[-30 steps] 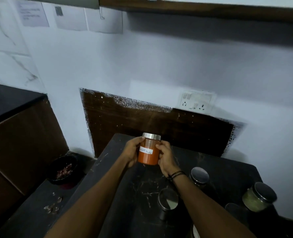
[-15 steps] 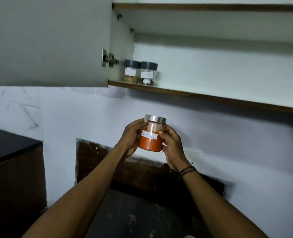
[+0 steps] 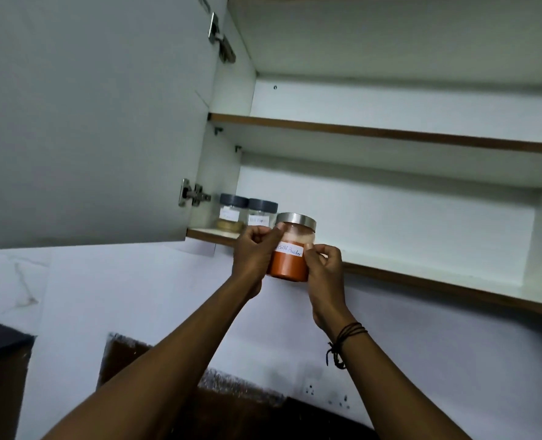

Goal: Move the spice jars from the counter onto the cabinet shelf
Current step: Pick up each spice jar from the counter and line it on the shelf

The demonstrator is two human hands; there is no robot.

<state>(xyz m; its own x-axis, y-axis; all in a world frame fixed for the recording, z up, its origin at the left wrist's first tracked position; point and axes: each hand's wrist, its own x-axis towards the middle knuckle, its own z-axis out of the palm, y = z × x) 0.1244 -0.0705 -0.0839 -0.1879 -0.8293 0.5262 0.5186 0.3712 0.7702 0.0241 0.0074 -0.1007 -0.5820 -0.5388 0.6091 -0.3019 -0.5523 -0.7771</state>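
Two arms are reaching up from the bottom of the view, and both hands are holding one jar (image 3: pixel 290 252) between them. The left hand (image 3: pixel 256 254) is curling around the jar's left side, with its thumb up by the lid. The right hand (image 3: pixel 323 268) is pinching the jar's right side, and its thumb is lying on the white label. One dark string band (image 3: pixel 345 339) is hanging around the right wrist.

The jar is standing up straight. It is about half full of orange-red powder, and it is wearing one shiny silver lid. Its bottom is hanging in front of the brown front edge of the lower shelf (image 3: pixel 422 274), so I cannot tell if it is touching the shelf.

Farther back, at about 10 o'clock from the held jar, two small jars are sitting side by side on that same shelf, in the left corner. The left small jar (image 3: pixel 230 214) is holding some tan stuff at the bottom. The right small jar (image 3: pixel 261 214) is partly hiding behind the left hand. Each is wearing one dark grey lid and one white label.

One more shelf (image 3: pixel 390 134) is sitting higher up, at 12 o'clock. One cabinet door (image 3: pixel 88 122) is swinging open at 9 o'clock, with two metal hinges showing on it.
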